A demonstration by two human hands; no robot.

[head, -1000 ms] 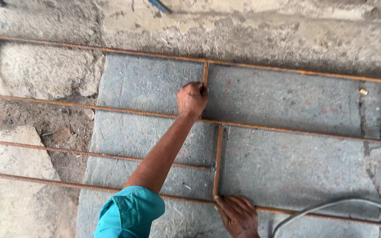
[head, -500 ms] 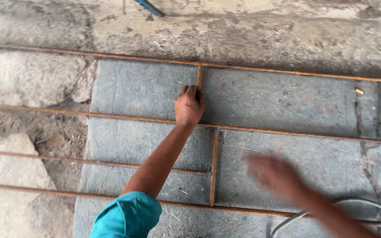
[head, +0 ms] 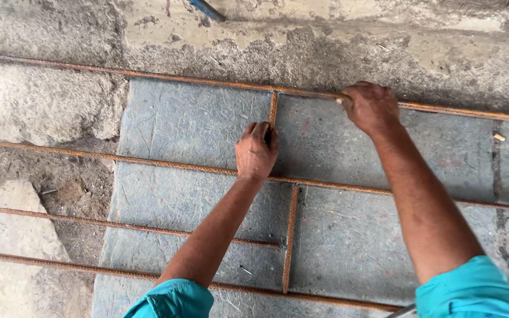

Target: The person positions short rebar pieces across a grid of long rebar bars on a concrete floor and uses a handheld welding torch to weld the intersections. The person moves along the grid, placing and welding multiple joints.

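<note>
At the crossing of two rusty bars, the left hand [head: 256, 152] has its fingers [head: 261, 131] curled shut around the short rusty ribbed steel cross bar [head: 290, 235], gripping it near its upper end just below the top rusty long steel bar [head: 148, 75]. Right hand [head: 370, 107] sits closed on that top bar just right of the junction, fingers [head: 349, 97] wrapped over it; a small pale bit shows at the fingertips, too small to tell what. Cross bar runs upright across the second rusty long bar [head: 119, 160] and ends near the bottom long bar [head: 60, 264]. Risks, as a judgement: bare skin on rough rusted ribs could get scraped or pinched where bars cross; cross bar looks loose, so it could slide or roll off its spot if the grip eases; a third long bar [head: 89, 222] stops at the cross bar and could shift too. Underneath lies a grey flat formwork panel [head: 195, 123], scuffed, with rough concrete ground [head: 42, 106] and dirt left of it, and a crusty concrete edge [head: 325, 47] above. Both turquoise sleeves [head: 469, 291] show at the bottom. Outdoor building site, daylight.
</note>
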